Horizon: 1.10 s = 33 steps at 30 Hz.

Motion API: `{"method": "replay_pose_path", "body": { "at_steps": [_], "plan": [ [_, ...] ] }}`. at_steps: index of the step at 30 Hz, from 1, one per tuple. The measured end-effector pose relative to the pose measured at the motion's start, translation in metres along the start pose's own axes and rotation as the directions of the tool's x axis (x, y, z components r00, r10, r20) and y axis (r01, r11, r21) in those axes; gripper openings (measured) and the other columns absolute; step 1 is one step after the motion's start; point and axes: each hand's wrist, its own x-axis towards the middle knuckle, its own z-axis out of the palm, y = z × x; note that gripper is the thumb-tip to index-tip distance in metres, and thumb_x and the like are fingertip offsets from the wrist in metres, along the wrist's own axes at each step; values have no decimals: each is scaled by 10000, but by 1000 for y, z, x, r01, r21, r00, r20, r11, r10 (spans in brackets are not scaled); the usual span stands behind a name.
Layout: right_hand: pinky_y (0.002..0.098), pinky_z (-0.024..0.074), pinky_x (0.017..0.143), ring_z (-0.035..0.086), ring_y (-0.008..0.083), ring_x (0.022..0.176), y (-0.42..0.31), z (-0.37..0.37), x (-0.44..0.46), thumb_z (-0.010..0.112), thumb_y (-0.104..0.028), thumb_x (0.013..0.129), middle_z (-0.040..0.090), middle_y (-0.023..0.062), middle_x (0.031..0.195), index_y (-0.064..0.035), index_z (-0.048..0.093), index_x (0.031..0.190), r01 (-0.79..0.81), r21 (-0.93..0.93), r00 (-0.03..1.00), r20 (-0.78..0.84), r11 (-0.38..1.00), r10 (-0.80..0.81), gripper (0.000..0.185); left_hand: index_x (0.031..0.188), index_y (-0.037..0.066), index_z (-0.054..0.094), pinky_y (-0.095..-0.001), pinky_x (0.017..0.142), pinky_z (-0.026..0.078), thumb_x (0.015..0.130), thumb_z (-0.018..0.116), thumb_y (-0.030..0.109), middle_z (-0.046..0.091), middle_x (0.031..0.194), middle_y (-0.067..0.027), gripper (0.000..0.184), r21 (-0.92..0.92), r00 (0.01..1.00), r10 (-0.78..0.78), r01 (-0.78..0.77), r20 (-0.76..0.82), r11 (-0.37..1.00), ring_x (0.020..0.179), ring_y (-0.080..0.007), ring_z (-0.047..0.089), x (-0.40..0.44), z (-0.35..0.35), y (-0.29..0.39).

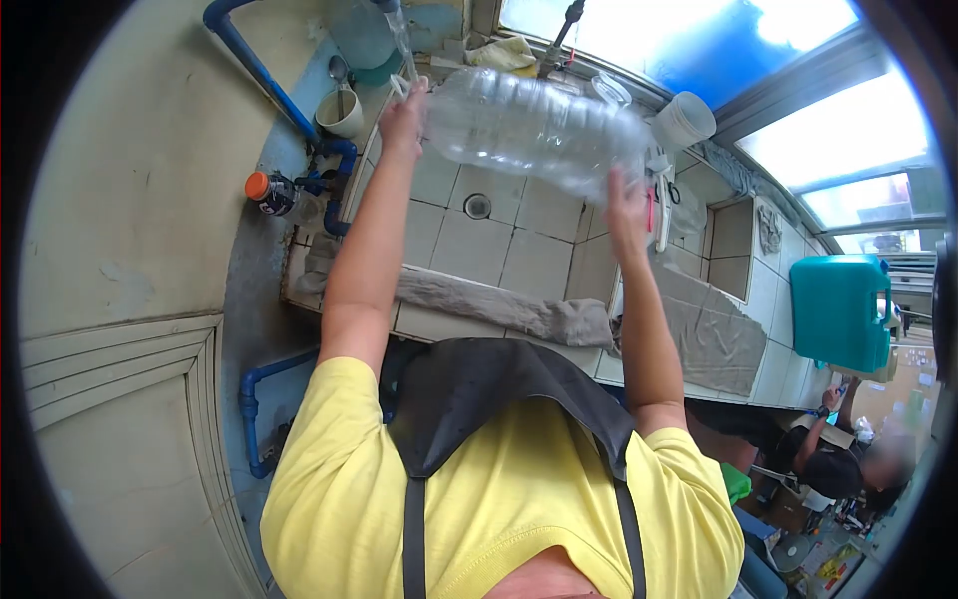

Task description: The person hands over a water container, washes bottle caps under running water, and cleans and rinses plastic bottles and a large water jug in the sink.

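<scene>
A big clear plastic water bottle (539, 125) lies sideways in the air above a white-tiled sink (474, 245). Its neck is in my left hand (403, 122), with the fingers closed around it. Water (401, 40) runs from a spout at the top and falls at the bottle's mouth. My right hand (627, 212) supports the bottle's base end; motion smears its fingers somewhat. A round drain (477, 206) shows in the sink floor below the bottle.
Blue pipes (261, 75) run along the left wall near a mug with spoons (340, 112) and an orange-capped bottle (269, 190). Grey cloths (499, 307) cover the sink's front edge. A white bucket (685, 120) and teal jerrycan (840, 311) stand rightward. Another person (833, 469) works at lower right.
</scene>
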Motion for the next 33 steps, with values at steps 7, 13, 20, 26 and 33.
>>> {"method": "replay_pose_path", "body": {
  "at_steps": [7, 13, 20, 26, 33],
  "plan": [
    [367, 533, 848, 687, 293, 891, 146, 45, -85, 714, -548, 836, 710, 176, 1059, 26, 597, 1281, -285, -243, 761, 531, 927, 373, 735, 760, 82, 636, -413, 751, 502, 759, 796, 316, 628, 845, -75, 283, 749, 609, 731, -629, 307, 208, 836, -294, 622, 11, 6, -7],
    [367, 537, 851, 698, 276, 943, 168, 49, -90, 752, -525, 788, 726, 180, 1034, -10, 698, 1140, -41, -513, 517, 723, 857, 458, 626, 975, 113, 648, -414, 879, 474, 678, 821, 269, 627, 1022, -100, 378, 688, 463, 723, -725, 513, -24, 999, -312, 586, 12, -5, -31],
    [385, 526, 898, 683, 326, 1000, 168, 49, -86, 763, -476, 773, 713, 212, 1062, 11, 704, 1117, -88, -543, 617, 629, 835, 474, 600, 1054, 91, 635, -411, 905, 474, 691, 838, 309, 623, 1081, -104, 470, 778, 577, 717, -624, 392, 77, 1013, -303, 588, 4, -7, -22],
    [396, 521, 922, 677, 346, 1027, 173, 49, -87, 761, -466, 770, 708, 219, 1078, 13, 709, 1109, -88, -520, 596, 657, 850, 463, 589, 1033, 100, 645, -425, 923, 466, 664, 835, 259, 619, 1015, -97, 444, 758, 612, 691, -636, 385, 141, 1009, -314, 580, 17, -13, -18],
    [370, 539, 855, 697, 301, 956, 176, 48, -90, 757, -447, 795, 720, 212, 1032, 23, 701, 1105, -63, -528, 623, 642, 847, 447, 566, 987, 91, 660, -430, 900, 471, 668, 831, 252, 625, 989, -103, 397, 729, 526, 752, -679, 397, 90, 996, -314, 579, 12, -12, -1]
  ]
}}
